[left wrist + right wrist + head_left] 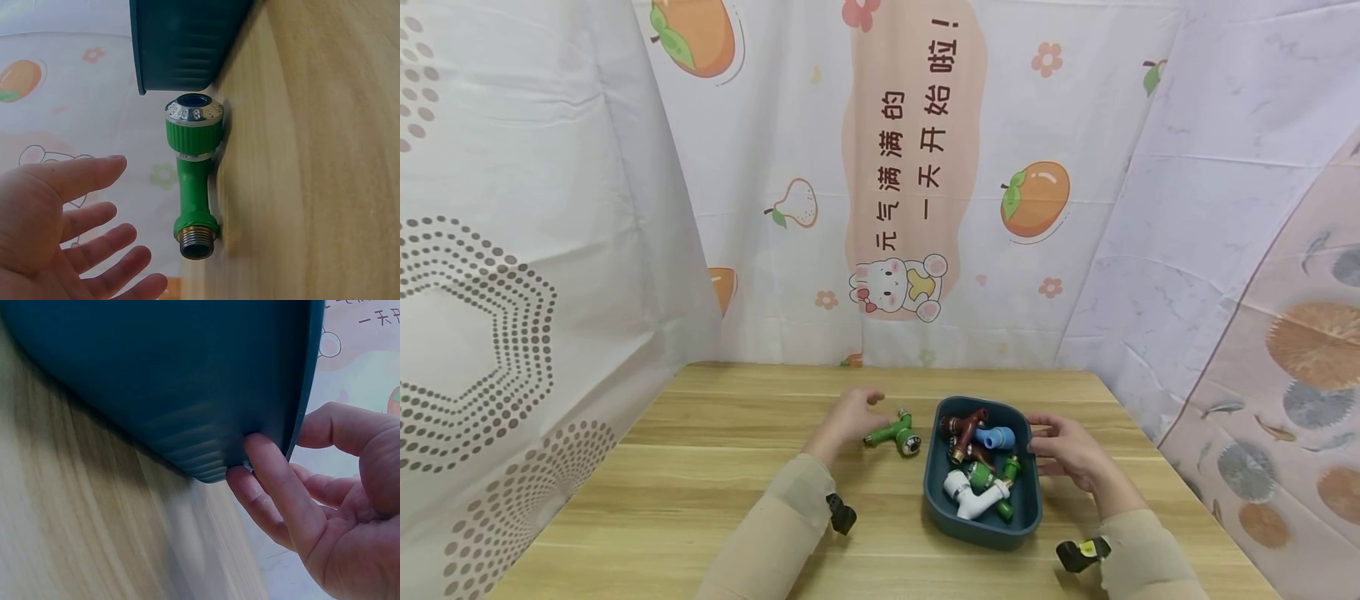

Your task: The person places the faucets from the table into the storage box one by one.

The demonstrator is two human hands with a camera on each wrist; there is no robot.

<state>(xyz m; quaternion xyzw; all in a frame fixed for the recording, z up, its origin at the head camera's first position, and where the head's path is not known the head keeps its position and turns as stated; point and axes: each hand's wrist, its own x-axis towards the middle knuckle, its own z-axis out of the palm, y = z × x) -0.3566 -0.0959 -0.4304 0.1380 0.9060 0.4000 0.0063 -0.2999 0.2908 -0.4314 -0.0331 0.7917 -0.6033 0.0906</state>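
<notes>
My left hand [852, 415] is beside a green Y-shaped pipe fitting [895, 431] on the wooden table. In the left wrist view, the fitting [195, 181] shows a ribbed collar with a silvery ring and a threaded metal end. The fingers there are spread, apart from the fitting. At the right side of a dark teal bin [929, 479], my right hand [1067, 454] holds the rim. The right wrist view puts its fingers [278, 481] against the outer wall, with the thumb over the rim. Inside lie dark red fittings [968, 433], a blue one [996, 437], green ones [1011, 467] and a white one [977, 500].
The wooden table [737, 467] ends at a printed curtain [790, 250] at the back. More curtains hang along the left [550, 250] and right [1210, 250]. A small black wrist camera is strapped on each sleeve.
</notes>
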